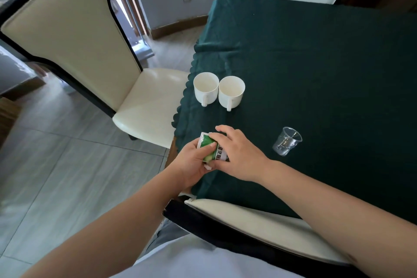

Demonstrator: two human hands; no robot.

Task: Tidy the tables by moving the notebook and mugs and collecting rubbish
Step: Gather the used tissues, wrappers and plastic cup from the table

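Head view: at lower centre, the left hand (195, 160) and right hand (239, 153) both clasp a green-and-white packet (208, 147) (rubbish) over the green tablecloth (316, 63). Two white mugs (218, 91) stand touching just above; a clear cup (286, 142) sits right.

Two mugs (218, 92) side by side near table (327, 63) edge, glass (287, 144) right, chair (90, 56) left.
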